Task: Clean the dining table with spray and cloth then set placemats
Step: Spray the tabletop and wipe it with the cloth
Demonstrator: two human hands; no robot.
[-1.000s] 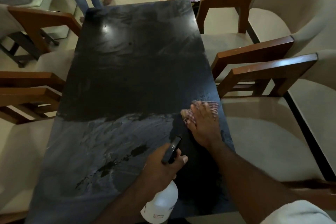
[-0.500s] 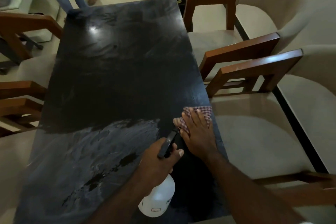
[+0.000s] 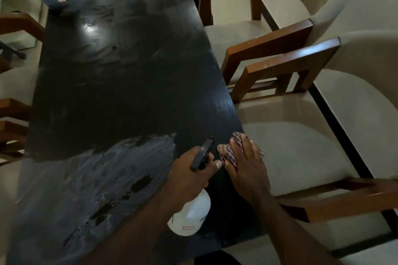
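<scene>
Spray bottle (image 3: 189,215) comes nearest, its white body at the near end of the bench (image 3: 120,84) (resting or held just above, I cannot tell). The left hand (image 3: 189,171) wraps its neck, grip closed, thumb beside the dark trigger. Just beside it the right hand (image 3: 247,170) lies flat, fingers straight, its open grip pressing the checked cloth (image 3: 228,154) onto the bench at the right edge. Left of both hands a grey smeared film (image 3: 97,178) covers the near surface, and farther up the top looks dark and streaky. Wiping seems the step in hand. The next move likely calls for sweeping the cloth leftward through that film, then working farther up. No placemats show. Chairs (image 3: 290,146) line the right side.
</scene>
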